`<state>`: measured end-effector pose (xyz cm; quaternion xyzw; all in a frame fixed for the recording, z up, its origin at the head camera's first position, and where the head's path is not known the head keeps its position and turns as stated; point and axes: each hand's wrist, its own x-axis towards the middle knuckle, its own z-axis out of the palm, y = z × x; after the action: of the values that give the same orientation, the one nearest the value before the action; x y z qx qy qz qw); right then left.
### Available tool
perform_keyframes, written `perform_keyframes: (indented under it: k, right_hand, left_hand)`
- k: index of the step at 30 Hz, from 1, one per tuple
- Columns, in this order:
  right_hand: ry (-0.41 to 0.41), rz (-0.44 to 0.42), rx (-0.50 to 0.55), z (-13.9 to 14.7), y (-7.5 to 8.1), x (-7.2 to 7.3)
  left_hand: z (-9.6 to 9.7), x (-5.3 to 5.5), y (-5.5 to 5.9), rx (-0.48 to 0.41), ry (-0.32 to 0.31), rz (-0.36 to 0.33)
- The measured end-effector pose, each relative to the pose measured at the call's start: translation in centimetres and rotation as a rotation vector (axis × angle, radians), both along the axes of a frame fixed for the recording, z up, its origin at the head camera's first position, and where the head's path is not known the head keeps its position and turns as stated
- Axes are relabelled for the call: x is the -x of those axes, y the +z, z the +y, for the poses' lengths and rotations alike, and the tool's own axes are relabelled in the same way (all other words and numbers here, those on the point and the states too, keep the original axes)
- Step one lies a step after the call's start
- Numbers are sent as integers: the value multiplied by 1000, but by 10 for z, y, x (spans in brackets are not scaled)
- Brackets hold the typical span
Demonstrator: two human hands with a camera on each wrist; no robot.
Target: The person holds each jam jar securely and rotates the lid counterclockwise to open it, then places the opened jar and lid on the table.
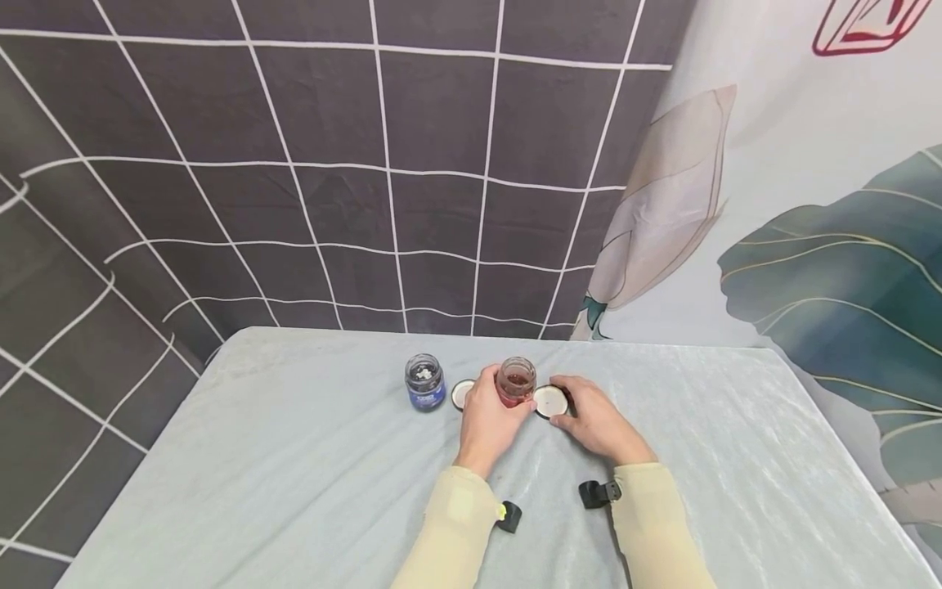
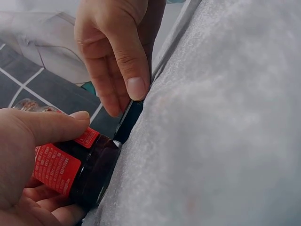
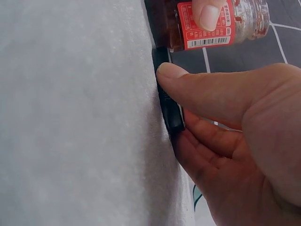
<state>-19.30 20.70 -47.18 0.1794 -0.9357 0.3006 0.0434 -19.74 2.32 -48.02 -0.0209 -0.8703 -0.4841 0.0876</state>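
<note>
A glass jar with a red label (image 1: 518,379), lidless and part full of dark red contents, stands upright on the cloth. My left hand (image 1: 487,421) grips it, thumb on the near side and fingers round the other; the label shows in the left wrist view. Just right of the jar, a round jar lid (image 1: 550,402) lies with its white inside up. My right hand (image 1: 598,421) holds this lid by its edge between thumb and fingers. In the right wrist view, the lid's dark rim (image 3: 168,101) lies against the cloth, close to the jar's base.
An uncovered glass jar with a blue label (image 1: 426,384) stands to the left, dark inside with white bits on top. A second white-lined lid (image 1: 460,394) lies between the jars, partly behind my left hand. A pale cloth (image 1: 294,458) covers the table, which ends at a gridded curtain (image 1: 434,213).
</note>
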Motion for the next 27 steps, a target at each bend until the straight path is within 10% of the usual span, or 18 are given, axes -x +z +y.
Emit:
perform_keyframes:
  k: [27]
  right_hand:
    - [-4, -30, 54, 1, -2, 0]
  left_hand:
    - [-1, -1, -1, -10, -13, 13]
